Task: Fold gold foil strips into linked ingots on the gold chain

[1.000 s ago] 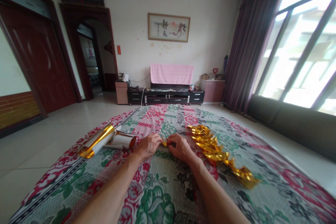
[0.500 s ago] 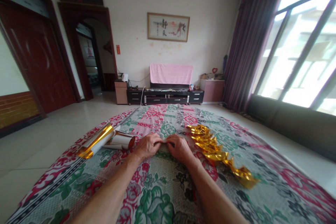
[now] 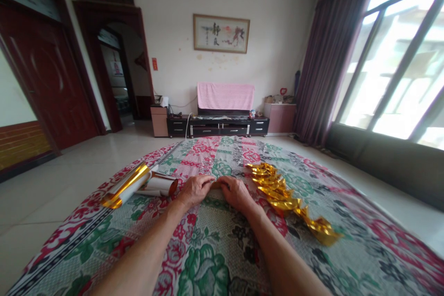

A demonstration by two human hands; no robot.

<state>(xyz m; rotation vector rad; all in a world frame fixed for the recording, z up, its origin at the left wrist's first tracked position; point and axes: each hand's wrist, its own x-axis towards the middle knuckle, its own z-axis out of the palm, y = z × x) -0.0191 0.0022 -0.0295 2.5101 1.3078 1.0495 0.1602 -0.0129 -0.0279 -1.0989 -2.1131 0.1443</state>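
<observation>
My left hand (image 3: 196, 189) and my right hand (image 3: 236, 190) meet over the middle of the cloth, fingers pinched. Between them stretches a small narrow piece of gold foil paper (image 3: 217, 185), folded and mostly hidden by the fingers. Just right of my right hand runs a row of folded gold foil ingots (image 3: 274, 185), several of them, leaning on one another. To the left of my left hand lie rolled sheets of gold foil paper (image 3: 130, 185) with white backs, one partly over another roll (image 3: 159, 186).
A patterned cloth (image 3: 204, 268) in red, green and grey covers the rounded surface under my hands. Beyond it stands a low black TV cabinet (image 3: 222, 130) with a pink cloth (image 3: 225, 96) draped over the thing on top. A purple curtain (image 3: 326, 55) hangs at the right.
Both hands stay nearly in place. The fingers have shifted slightly on the piece, and its gold side now shows between them where a paler strip was seen.
</observation>
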